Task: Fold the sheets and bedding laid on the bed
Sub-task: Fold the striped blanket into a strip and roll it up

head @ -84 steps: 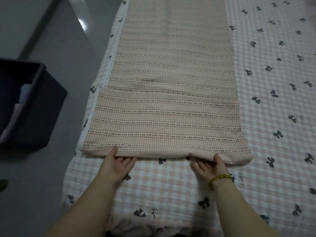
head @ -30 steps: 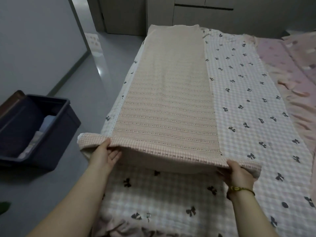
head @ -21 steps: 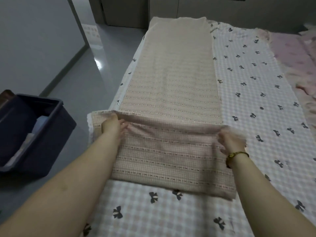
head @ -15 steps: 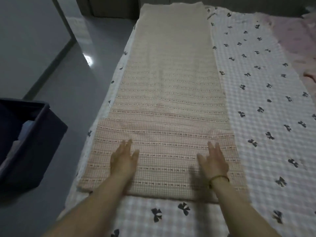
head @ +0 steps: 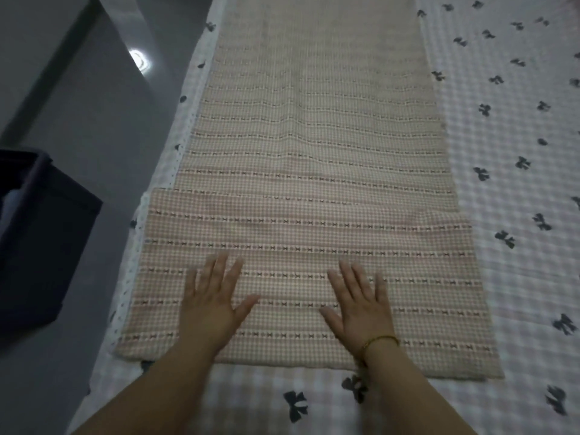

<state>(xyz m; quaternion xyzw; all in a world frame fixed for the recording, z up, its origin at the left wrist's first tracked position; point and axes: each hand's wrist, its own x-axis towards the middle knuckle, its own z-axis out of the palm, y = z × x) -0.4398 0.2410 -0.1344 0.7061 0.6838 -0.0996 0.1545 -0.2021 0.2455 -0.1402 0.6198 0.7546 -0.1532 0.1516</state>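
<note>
A long beige and pink checked sheet (head: 314,127) with dotted stripes lies lengthwise along the bed's left side. Its near end is folded over into a wider thick band (head: 301,240) that lies flat on top. My left hand (head: 213,302) presses flat on the band's near left part, fingers spread. Flat on the band's near right part rests my right hand (head: 361,306), with a gold bracelet on its wrist. Neither hand holds any cloth.
Under the sheet lies a white and pink checked bedspread with dark bows (head: 508,215), covering the bed to the right and near edge. A dark blue storage bin (head: 40,233) stands on the grey floor (head: 100,127) left of the bed.
My hands lifted the sheet's near end, carried it forward, laid it down as another fold, then let go. Since half a second ago both palms lie flat on the band nearer its front edge.
</note>
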